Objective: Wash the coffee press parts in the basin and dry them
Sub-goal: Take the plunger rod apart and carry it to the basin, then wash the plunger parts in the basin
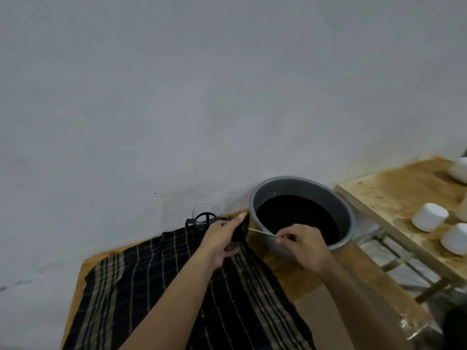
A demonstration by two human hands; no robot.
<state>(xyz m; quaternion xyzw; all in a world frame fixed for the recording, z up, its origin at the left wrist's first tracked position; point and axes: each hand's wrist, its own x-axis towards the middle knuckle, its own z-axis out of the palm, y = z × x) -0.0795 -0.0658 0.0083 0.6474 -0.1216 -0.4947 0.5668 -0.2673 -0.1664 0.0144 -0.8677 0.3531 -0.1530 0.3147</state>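
Observation:
A grey basin (338, 205) holding dark water stands against the wall. Just left of its rim, my left hand (222, 238) grips the black lid (242, 229) of the coffee press plunger. A thin metal rod (262, 232) runs from the lid toward my right hand (303, 243), which pinches the rod's other end over the basin's near edge. The glass carafe (203, 217) with its black frame stands upright behind my left hand, beside the wall. A dark striped cloth (177, 286) lies spread on the table under my left arm.
The wooden table (328, 299) ends at the wall on the far side. To the right, a stained wooden board (394, 198) carries several white cylindrical containers (429, 217). A gap with metal framing lies between table and board.

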